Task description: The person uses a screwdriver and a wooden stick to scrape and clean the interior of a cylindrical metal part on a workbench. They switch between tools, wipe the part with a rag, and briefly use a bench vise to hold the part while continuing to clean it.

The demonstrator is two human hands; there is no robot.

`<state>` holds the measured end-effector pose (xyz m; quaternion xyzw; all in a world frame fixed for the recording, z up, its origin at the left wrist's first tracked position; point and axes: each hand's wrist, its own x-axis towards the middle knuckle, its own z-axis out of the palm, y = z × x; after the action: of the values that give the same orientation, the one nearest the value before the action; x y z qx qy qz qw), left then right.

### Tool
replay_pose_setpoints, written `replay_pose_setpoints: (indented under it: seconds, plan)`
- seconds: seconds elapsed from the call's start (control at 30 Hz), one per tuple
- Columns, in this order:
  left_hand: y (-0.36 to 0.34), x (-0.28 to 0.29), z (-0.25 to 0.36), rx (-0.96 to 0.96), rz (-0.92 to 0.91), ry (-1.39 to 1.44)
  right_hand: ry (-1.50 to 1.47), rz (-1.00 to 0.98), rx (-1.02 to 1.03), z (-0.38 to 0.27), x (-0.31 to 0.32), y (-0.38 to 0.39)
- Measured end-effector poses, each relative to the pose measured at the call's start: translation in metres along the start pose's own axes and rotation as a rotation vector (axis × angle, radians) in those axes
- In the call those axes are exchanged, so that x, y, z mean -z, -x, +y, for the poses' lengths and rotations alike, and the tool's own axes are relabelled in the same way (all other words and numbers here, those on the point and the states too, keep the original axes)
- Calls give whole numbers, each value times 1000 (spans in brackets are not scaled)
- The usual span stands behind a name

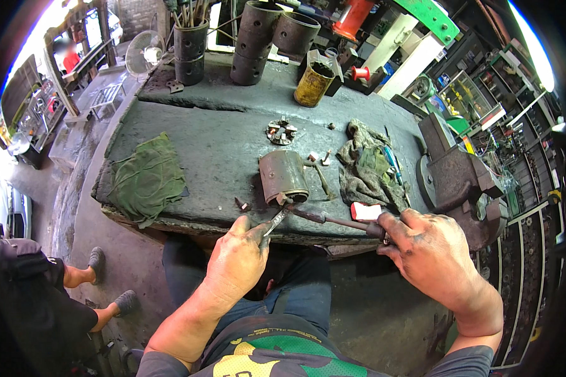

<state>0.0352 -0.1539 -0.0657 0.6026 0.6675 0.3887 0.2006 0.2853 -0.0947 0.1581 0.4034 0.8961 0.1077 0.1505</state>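
Note:
A metal cylinder housing (282, 174) lies on the grimy bench (226, 132). My left hand (236, 261) grips a silver wrench (274, 221) whose upper end is at the housing's near lower edge. My right hand (424, 248) is closed on the grip of a long dark tool (339, 222), its tip meeting the same spot beside the wrench. A round brush plate (282, 131) sits behind the housing. A small hammer (326, 182) lies to its right, and a small dark part (241, 205) to its left. A red-and-white box (366, 212) is beyond the dark tool.
A green cloth (146, 179) covers the left corner; rags (365, 160) and a vise (468, 182) are at right. Dark cylinders (245, 47) and a yellow can (314, 81) stand at back. A person's legs (82, 276) are at lower left; another person (70, 58) is far back.

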Motion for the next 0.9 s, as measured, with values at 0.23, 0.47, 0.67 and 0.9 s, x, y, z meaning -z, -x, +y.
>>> replay_pose_setpoints:
  seconds: [0.23,0.47,0.67,0.9]
  plan:
    - [-1,1,0,31,-25,-19,-16,-57,-23,-1,4,-4]
    - [1,2,0,5,-6,-4,7,-49,-21,-2,5,-4]
    - [14,10,-6,1,-26,61,110,-12,-1,-7,-3,0]
    - [16,14,-15,-28,-26,26,118,-20,5,-7,-1,0]
